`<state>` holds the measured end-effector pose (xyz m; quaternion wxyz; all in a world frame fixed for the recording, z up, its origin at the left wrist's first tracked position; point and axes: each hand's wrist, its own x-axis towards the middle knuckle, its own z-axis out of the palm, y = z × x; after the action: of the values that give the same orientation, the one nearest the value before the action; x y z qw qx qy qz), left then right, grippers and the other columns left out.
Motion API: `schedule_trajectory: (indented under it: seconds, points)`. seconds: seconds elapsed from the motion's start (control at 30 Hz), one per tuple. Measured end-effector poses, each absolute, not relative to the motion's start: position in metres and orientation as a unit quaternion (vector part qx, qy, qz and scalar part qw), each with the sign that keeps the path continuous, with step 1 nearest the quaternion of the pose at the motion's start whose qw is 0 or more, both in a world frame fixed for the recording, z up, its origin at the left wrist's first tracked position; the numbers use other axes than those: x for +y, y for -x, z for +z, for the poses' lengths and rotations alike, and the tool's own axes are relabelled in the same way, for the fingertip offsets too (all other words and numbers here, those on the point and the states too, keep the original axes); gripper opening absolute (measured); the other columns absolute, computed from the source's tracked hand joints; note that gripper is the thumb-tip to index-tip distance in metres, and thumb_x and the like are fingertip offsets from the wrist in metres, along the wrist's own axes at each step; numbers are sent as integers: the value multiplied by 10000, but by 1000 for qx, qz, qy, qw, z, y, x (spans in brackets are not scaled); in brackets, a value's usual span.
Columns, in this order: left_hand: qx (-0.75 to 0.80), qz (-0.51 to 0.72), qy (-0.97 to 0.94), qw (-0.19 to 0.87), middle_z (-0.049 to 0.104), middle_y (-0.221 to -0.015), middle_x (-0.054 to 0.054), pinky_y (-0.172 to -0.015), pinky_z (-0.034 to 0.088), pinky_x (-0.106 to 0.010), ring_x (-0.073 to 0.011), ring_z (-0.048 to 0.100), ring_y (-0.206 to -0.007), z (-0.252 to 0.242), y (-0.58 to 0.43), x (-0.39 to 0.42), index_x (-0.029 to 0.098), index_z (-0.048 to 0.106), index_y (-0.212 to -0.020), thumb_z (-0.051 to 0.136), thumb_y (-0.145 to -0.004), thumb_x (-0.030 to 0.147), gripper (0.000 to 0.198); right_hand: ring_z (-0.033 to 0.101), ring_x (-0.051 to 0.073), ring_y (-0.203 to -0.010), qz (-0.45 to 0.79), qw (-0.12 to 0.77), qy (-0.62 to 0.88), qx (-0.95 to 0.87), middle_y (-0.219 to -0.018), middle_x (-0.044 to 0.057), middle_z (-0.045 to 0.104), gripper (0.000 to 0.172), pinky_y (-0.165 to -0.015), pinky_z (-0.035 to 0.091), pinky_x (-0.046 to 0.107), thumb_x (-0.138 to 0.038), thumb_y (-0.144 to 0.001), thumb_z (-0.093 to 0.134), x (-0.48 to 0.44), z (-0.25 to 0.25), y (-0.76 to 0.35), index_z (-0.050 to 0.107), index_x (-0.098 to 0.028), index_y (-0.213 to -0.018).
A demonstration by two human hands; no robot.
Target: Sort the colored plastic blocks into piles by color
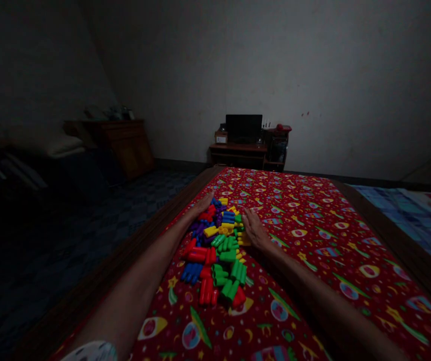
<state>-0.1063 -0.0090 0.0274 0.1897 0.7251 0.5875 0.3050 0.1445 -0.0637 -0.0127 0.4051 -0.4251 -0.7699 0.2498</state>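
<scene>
Dimly lit, both hands [203, 203] [256, 230] flank blocks [227, 256] that partly hide one another.

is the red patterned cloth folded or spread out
Spread: the red cloth lies flat, its print showing on both sides of the colourful blocks.

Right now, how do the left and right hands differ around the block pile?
Left hand is farther from the camera, right hand nearer. Left hand is by red blocks, right hand by yellow blocks. Left hand's fingers point up and right in the picture, right hand's up and left. Both are bare and open, flanking the block pile on the red cloth.
</scene>
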Motion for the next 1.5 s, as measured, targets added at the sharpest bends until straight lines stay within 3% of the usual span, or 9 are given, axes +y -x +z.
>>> schedule_trajectory:
  seconds: [0.2, 0.37, 0.53, 0.73, 0.9, 1.0, 1.23, 1.4, 1.5]
  points:
    - [503, 202, -791, 284, 672, -1198, -47, -1035, 391, -328, -227, 572, -1141, 47, 70, 9, 170, 684, -1106, 303, -898, 559, 583, 422, 253, -1311, 337, 452, 347, -749, -1356, 105, 527, 627, -1116, 284, 476, -625, -910, 273, -69, 8, -115, 498, -223, -1336]
    - [439, 180, -826, 304, 648, -1238, -28, -1013, 395, -278, -188, 564, -1141, 71, 74, -39, 199, 645, -1177, 273, -946, 496, 529, 579, 234, -1117, 420, 465, 337, -703, -1160, 91, 651, 634, -987, 440, 408, -628, -912, 245, -84, 18, -137, 609, -190, -1192]
    - [361, 181, -887, 223, 614, -1283, -76, -1017, 415, -314, -202, 563, -1169, 84, 67, -110, 184, 588, -1251, 330, -958, 497, 501, 593, 246, -1080, 361, 472, 415, -689, -1135, 122, 656, 670, -928, 467, 395, -662, -882, 276, -71, 26, -151, 620, -155, -1153]
    - [403, 246, -876, 98, 497, -1413, -91, -1115, 314, -462, -251, 416, -1327, 77, 66, -191, 246, 472, -1376, 322, -964, 483, 498, 590, 246, -1098, 378, 335, 331, -797, -1127, 76, 674, 647, -973, 447, 414, -660, -902, 257, -87, 33, -142, 661, -188, -1083]
    - [458, 137, -878, -7, 227, -1562, -73, -1084, 163, -687, -392, 125, -1430, 42, 63, -257, 376, 362, -1429, 551, -808, 612, 691, 339, 248, -1377, 337, 329, 315, -824, -1453, 75, 442, 607, -1113, 306, 470, -619, -926, 271, -142, 34, -149, 520, -251, -1340]
    - [470, 113, -874, -46, 242, -1559, -53, -1062, 145, -722, -398, 111, -1429, 25, 56, -265, 392, 414, -1392, 581, -817, 545, 618, 194, 220, -1437, 336, 309, 284, -843, -1537, 48, 299, 568, -1159, 210, 469, -574, -944, 282, -166, 41, -152, 454, -277, -1397]
    - [506, 151, -847, -67, 272, -1549, -80, -1110, 149, -639, -361, 187, -1420, 29, 79, -231, 309, 433, -1392, 518, -852, 566, 604, 168, 229, -1441, 339, 306, 316, -832, -1562, 65, 227, 567, -1159, 196, 481, -542, -953, 291, -185, 43, -181, 351, -286, -1456]
    - [571, 251, -781, -33, 309, -1536, -68, -1154, 133, -551, -276, 191, -1434, 26, 105, -215, 265, 399, -1415, 271, -935, 575, 586, 11, 315, -1448, 284, 203, 278, -895, -1594, 103, 9, 868, -1132, 228, 518, -573, -814, 579, -207, 18, -211, 146, -297, -1514]
    - [640, 313, -701, 38, 381, -1496, -77, -1161, 185, -496, -228, 220, -1429, 17, 109, -194, 212, 384, -1425, 86, -959, 492, 620, 0, 333, -1447, 240, 206, 235, -919, -1591, 122, 16, 952, -1131, 227, 517, -543, -772, 649, -216, 7, -202, 121, -278, -1519]
